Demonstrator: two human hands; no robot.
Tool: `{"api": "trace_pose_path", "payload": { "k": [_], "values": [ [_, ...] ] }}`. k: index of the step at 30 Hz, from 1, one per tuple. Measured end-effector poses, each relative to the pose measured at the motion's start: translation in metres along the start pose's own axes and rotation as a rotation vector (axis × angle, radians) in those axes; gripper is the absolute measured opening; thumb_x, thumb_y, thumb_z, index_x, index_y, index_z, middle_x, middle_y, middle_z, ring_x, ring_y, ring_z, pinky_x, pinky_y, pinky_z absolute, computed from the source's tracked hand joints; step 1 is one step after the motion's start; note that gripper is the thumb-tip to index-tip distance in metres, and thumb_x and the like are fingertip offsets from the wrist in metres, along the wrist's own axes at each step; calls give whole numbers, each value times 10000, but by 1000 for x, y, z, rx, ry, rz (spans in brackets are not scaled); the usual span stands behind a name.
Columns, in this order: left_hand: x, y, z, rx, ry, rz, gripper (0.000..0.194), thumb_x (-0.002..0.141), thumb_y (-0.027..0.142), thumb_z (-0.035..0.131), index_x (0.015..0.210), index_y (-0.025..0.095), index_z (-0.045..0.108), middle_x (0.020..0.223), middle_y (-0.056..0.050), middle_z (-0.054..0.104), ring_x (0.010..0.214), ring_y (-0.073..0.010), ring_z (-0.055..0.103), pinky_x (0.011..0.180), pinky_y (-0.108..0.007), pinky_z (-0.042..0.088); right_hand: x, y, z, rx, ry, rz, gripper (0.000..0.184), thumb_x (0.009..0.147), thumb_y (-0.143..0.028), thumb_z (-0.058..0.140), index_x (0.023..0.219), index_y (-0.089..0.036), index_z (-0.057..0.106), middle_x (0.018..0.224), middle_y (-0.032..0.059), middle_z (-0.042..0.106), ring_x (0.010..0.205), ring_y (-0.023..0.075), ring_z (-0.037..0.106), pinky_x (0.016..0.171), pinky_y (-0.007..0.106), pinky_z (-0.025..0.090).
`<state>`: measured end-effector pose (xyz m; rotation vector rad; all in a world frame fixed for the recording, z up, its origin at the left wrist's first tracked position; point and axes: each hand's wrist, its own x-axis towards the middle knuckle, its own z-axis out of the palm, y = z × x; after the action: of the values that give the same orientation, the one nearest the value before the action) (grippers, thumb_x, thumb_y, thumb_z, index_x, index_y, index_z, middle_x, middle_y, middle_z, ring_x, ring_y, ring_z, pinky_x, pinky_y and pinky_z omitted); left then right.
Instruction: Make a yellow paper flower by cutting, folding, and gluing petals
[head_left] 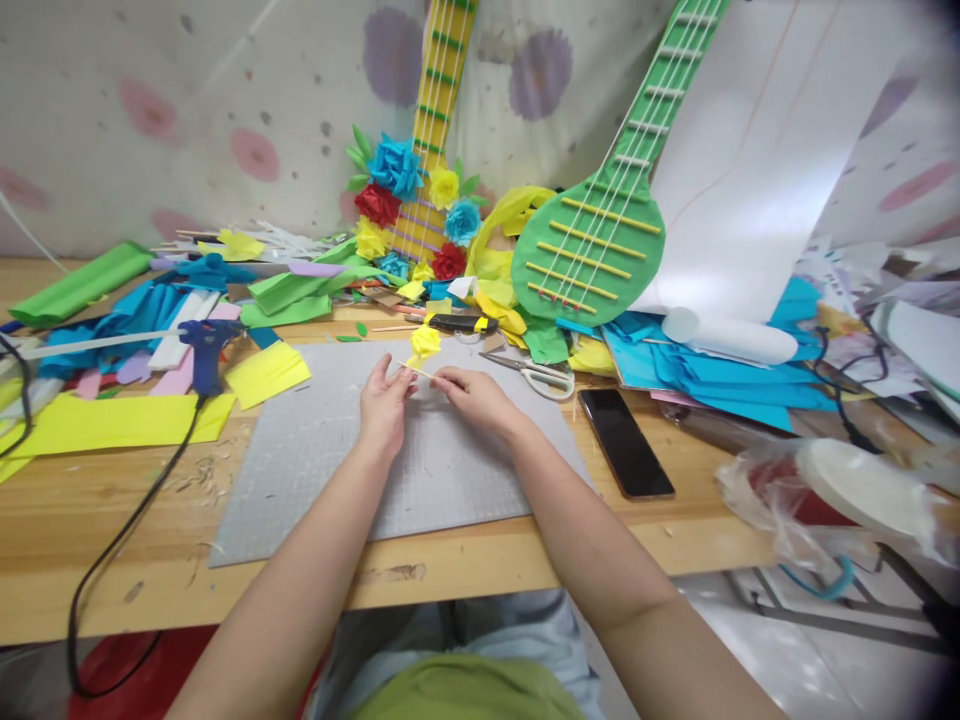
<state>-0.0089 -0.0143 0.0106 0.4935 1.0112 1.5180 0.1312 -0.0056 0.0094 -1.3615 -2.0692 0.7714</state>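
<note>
Both my hands meet over the grey cutting mat. A thin, pale yellow stick runs between them. My right hand pinches its near end between thumb and fingers. The other end lies at the fingertips of my left hand, whose fingers are bent around it with the thumb side up. Just beyond the fingertips shows a small yellow crepe-paper flower; whether it is joined to the stick I cannot tell. Scissors with pale handles lie to the right of my right hand.
A blue glue gun with a black cord stands left among yellow paper. Right of the mat lies a phone. Behind lean a flower-trimmed yellow paper guitar and a green one. Blue paper is piled right.
</note>
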Motion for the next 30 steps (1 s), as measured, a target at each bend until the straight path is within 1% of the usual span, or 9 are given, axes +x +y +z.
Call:
{"api": "trace_pose_path", "payload": {
  "k": [4,9,11,15,17,20,22,26,30],
  "values": [
    [0,-1,-1,-29,3,14,487,684,29,598,1152,123,502,651,19,601,564,-49,545,590,-167,419,1,-2,3,77,-30,-6,260,847,-312,390,859,-194,621,771,-8,615,699,109,509,655,216,352],
    [0,-2,-1,-17,-4,-13,520,653,46,633,1155,124,521,653,18,602,554,-43,533,603,-170,414,2,-4,-3,248,-170,108,285,845,-323,373,828,-161,606,540,-40,454,518,87,407,535,207,315],
    [0,-2,-2,4,-3,-23,541,636,59,655,1158,114,524,656,13,606,565,-45,533,588,-167,398,2,-3,-7,326,-235,131,289,843,-336,376,828,-153,598,514,-49,422,483,79,373,513,205,300],
    [0,-3,-3,35,-33,-25,579,596,111,704,1150,104,536,640,14,600,580,-52,533,562,-171,370,1,-4,-11,429,-331,145,312,851,-359,357,852,-146,586,507,-56,414,459,72,335,502,208,285],
    [0,-2,-4,38,-41,-11,583,574,139,724,1129,108,550,632,22,593,564,-47,523,553,-172,361,0,-5,-11,389,-286,141,294,851,-355,356,873,-154,570,540,-49,447,485,78,370,517,213,299],
    [1,-1,-4,26,-21,24,553,540,164,748,1065,123,582,639,30,592,547,-37,512,554,-170,360,-2,-8,-9,257,-54,101,189,817,-338,435,861,-174,518,635,-36,513,576,93,451,570,221,335],
    [2,0,-3,8,4,31,504,531,161,753,1010,129,597,647,32,595,543,-30,510,562,-166,365,-2,-9,-5,213,48,69,144,789,-323,484,820,-183,488,663,-35,535,605,96,476,594,224,347],
    [3,3,-2,-35,66,8,378,557,103,729,906,131,588,630,43,582,500,-13,483,531,-147,355,-1,-10,3,197,46,62,135,792,-314,480,748,-187,471,620,-40,550,579,94,490,587,222,351],
    [5,5,-1,-83,141,-16,312,577,47,713,807,142,525,563,64,529,450,-10,446,482,-135,327,-1,-11,9,162,23,72,164,818,-322,445,734,-186,484,604,-41,559,573,89,486,595,220,351]
  ]
}}
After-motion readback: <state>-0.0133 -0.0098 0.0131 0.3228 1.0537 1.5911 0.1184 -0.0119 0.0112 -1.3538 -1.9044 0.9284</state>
